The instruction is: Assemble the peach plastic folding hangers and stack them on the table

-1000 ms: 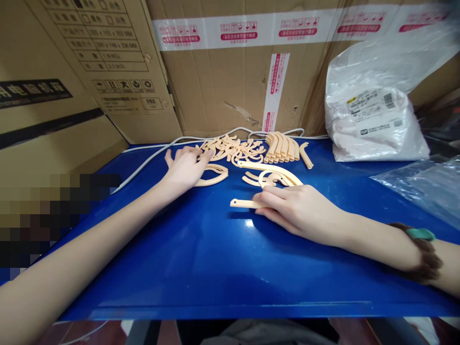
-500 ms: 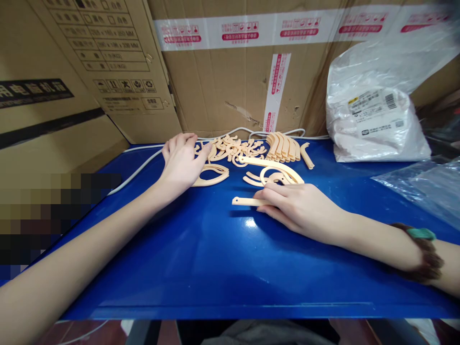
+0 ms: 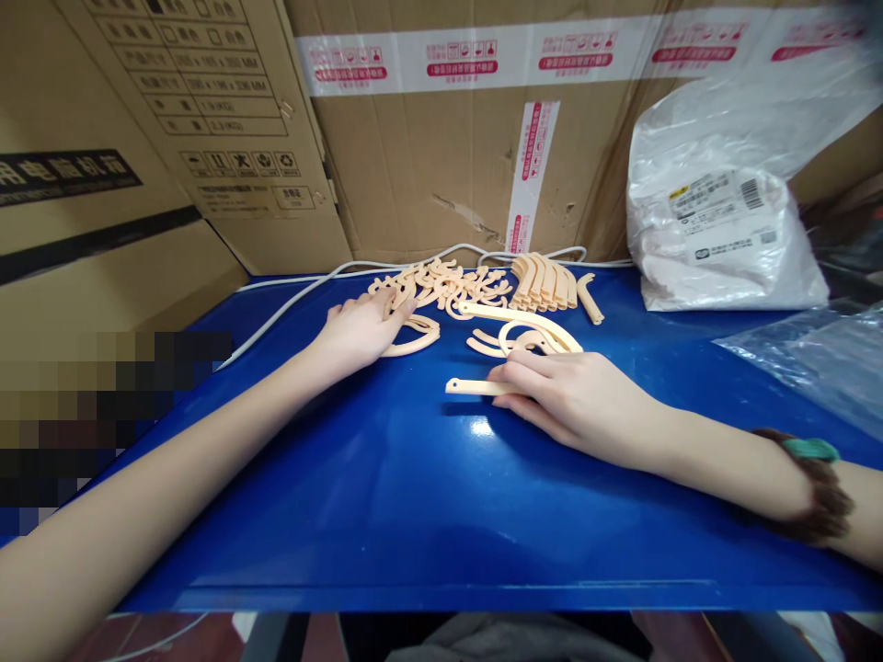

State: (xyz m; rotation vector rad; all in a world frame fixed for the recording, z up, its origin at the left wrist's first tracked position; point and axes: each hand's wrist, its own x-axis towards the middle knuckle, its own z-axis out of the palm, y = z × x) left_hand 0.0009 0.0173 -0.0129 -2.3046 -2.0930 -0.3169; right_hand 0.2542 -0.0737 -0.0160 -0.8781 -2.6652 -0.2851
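Note:
My right hand [image 3: 572,395] is closed around a pale beige flat strip [image 3: 473,387], whose tip with a small hole sticks out to the left above the blue tabletop. The rest of the strip is hidden by the fingers. Farther left, my left hand [image 3: 365,331] rests over the left end of some curved beige pieces [image 3: 418,345]; its thumb and fingers are apart, though the fingertips are partly hidden. Behind it spreads a pile of small curved pieces [image 3: 441,280]. A long curved piece [image 3: 507,313] and a ring-shaped piece [image 3: 510,336] lie just beyond my right hand.
A row of thicker curved pieces [image 3: 544,283] stands at the back, with a single one [image 3: 590,300] to its right. White cable [image 3: 331,274] runs along the cardboard boxes [image 3: 428,147]. A white plastic bag [image 3: 724,221] and clear film [image 3: 820,354] are at the right.
My left hand has drawn back from the small-piece pile, slightly right and nearer, to the curved pieces. My right hand holds the strip as before.

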